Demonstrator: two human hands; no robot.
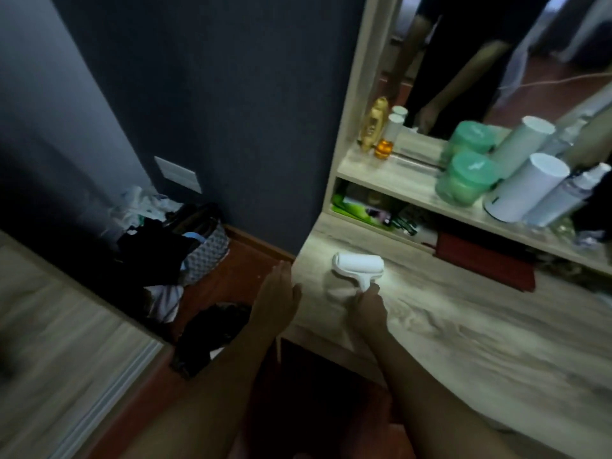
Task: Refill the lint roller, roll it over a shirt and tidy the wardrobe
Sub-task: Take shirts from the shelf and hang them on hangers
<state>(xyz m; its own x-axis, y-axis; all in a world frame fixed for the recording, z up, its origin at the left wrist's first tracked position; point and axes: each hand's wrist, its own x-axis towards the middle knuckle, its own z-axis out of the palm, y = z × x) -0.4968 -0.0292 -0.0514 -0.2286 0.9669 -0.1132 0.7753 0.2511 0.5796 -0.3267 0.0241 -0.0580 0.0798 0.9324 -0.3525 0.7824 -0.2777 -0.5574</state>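
At far left a blurred pale wooden surface (49, 326) is seen, w/ a white wall plate (178, 173) set in the dark wall above it. A heap of bags and clothes (172, 250) is piled on the red-brown floor (238, 273) by the wall. The left hand (276, 294) is held flat, fingers straight and pressed together, nothing held. It is placed at the table's left edge; whether touching or just beside can't be told. The lint roller (358, 265) is laid on the table (463, 332) nr its left front corner, white roll on the top, handle pointed toward the person. The handle is gripped by the right hand (368, 304), fingers curled round it. Behind, a shelf (381, 180) is loaded w/ a gold bottle (374, 124), a green tub (463, 180) and a white cylinder (526, 188). A mirror (463, 61) is mounted above, and a flat red item (480, 260) is tucked under the shelf.
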